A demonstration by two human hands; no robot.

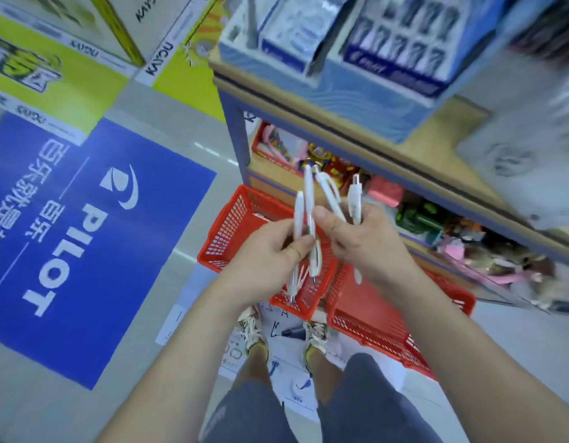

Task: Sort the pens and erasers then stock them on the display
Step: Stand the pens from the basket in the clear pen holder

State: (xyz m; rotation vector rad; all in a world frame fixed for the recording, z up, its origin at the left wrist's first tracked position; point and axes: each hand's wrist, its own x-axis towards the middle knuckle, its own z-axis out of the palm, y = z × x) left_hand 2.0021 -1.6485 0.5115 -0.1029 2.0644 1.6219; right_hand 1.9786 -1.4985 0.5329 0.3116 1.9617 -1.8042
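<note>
White pens stand gripped in left hand and right hand, seemingly two each.

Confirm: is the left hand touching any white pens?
Touching. The head view shows the left hand pinching two white pens, with the thumb and fingers closed on their barrels, above the red basket.

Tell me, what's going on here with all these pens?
A person stands in a shop aisle, apparently sorting pens by hand. The left hand grips a couple of slim white plastic pens, and the right hand holds a few more. Both hands are above two red plastic mesh baskets on the floor, beside a wooden display shelf carrying blue pen boxes.
</note>
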